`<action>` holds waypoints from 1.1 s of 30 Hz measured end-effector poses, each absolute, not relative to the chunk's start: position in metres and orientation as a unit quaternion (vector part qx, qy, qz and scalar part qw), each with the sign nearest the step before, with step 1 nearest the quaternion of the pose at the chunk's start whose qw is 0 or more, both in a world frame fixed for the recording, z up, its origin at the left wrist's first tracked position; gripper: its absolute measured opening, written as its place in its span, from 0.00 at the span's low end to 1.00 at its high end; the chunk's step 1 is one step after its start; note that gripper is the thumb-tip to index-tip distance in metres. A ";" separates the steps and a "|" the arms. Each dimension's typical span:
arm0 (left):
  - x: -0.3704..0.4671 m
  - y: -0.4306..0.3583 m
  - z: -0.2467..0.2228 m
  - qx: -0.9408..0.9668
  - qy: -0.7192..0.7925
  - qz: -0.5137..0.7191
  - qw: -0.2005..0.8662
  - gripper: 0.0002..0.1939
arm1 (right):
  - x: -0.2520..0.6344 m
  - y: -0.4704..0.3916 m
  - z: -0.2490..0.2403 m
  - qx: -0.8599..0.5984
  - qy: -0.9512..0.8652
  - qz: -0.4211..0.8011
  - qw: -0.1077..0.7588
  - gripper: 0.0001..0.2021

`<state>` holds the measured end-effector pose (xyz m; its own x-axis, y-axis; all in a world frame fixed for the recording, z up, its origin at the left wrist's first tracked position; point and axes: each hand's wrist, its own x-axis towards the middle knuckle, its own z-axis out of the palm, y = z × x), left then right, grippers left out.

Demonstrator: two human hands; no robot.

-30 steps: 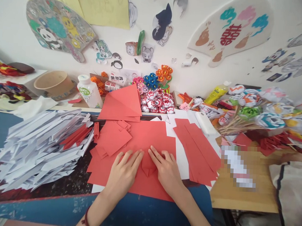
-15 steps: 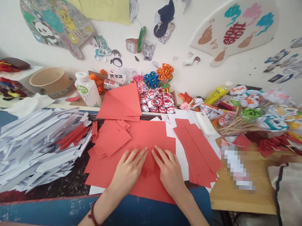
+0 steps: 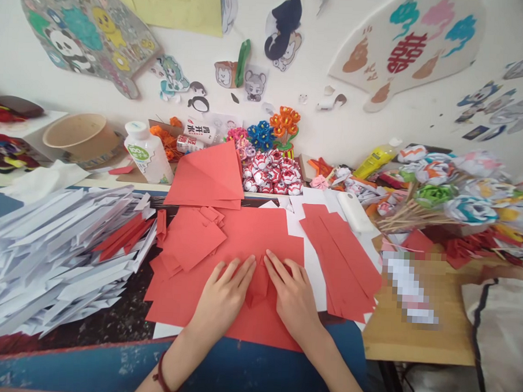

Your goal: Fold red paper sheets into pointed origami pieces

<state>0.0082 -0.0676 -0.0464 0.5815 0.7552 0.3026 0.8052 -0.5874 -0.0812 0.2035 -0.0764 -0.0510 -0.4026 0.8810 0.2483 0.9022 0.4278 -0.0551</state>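
Between my hands lies a small folded red paper (image 3: 257, 287), on top of large red sheets (image 3: 238, 328). My left hand (image 3: 226, 290) presses on its left side, fingers close together and fingertips near its top edge. On its right side rests my right hand (image 3: 292, 293), fingertips at the same top edge. Both thumbs are mostly hidden, so the exact hold underneath does not show. Smaller red squares (image 3: 199, 236) sit up and left of my left hand. Long red strips (image 3: 340, 263) lie to the right over white paper.
A big pile of folded white paper strips (image 3: 55, 256) covers the left side. Along the wall stand a white bottle (image 3: 148, 153), a beige bowl (image 3: 80, 136) and red-white paper flowers (image 3: 273, 173). Paper flowers on sticks (image 3: 435, 195) lie at the right.
The head view has shifted slightly. Both hands stay at the folded red paper in almost the same pose, with the right fingertips a touch closer to its top edge.
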 end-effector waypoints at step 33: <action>0.006 -0.062 -0.044 -0.887 -0.440 -0.130 0.054 0.24 | 0.207 -0.074 -0.049 -0.504 -0.858 -0.075 0.066 0.35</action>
